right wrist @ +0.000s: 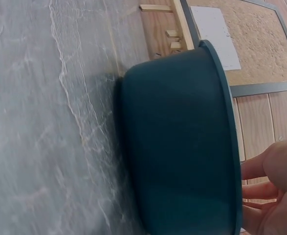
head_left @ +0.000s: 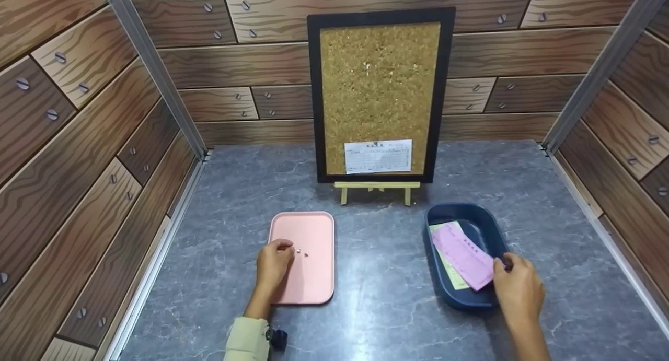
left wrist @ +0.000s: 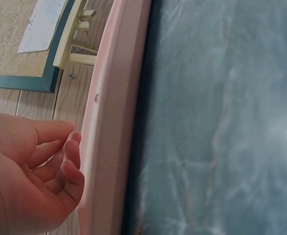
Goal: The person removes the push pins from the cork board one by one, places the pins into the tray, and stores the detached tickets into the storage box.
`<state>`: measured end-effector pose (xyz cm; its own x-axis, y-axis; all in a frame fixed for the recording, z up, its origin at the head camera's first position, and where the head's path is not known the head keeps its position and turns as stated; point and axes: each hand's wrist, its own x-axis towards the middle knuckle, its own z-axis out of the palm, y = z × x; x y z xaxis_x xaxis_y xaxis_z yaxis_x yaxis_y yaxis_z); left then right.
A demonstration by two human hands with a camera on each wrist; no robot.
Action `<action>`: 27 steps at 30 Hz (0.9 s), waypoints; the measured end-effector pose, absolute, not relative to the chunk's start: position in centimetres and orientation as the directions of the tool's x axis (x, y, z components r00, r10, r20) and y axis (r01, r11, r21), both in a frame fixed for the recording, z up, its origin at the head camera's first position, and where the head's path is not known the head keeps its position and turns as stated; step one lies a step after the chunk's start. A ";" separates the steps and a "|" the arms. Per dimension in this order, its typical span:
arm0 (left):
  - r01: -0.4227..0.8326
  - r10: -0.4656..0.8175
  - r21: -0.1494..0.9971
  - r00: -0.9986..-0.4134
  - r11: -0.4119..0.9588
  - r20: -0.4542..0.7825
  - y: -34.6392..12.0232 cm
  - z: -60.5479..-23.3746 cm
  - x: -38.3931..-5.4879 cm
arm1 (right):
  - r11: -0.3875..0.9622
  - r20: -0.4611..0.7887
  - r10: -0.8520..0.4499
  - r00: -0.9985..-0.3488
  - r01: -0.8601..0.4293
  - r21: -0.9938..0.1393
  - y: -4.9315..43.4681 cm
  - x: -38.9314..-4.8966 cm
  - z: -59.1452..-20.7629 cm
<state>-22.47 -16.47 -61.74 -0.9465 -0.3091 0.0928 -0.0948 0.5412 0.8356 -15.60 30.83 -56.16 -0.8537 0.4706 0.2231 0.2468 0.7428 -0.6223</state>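
Over the left side of a pink tray [head_left: 319, 225], my left hand [head_left: 274, 261] has its fingers curled. In the left wrist view its thumb and index fingertips [left wrist: 74, 128] come together; I cannot tell whether something tiny is between them. Two tiny pin-like pieces [head_left: 306, 255] lie on the tray beside those fingertips. My right hand [head_left: 520, 288] is at the right rim of a dark blue basin [head_left: 473, 209], pinching the near right end of a pink printed paper slip [head_left: 462, 254]. Below that slip lies a light green slip [head_left: 459, 281]. The basin's wall hides the slips in the right wrist view.
A black-framed cork board [head_left: 379, 100] stands at the back on a small pale wooden easel [head_left: 377, 185]. A white printed sheet [head_left: 378, 156] is fixed low on it. Wood-patterned panels [head_left: 251, 68] enclose the grey marbled table [head_left: 387, 277].
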 end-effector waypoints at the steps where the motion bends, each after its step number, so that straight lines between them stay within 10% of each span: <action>1: -0.084 -0.303 0.832 -0.947 0.549 0.104 -16.5 -61.6 -22.5 | 0.743 0.220 0.473 -0.853 0.252 -0.619 30.9 -15.6 -56.1; 27: 0.151 -0.112 0.852 -0.965 0.502 0.237 -12.2 -56.2 -25.9 | 0.746 0.390 0.368 -0.844 0.018 -0.665 27.0 -20.8 -52.9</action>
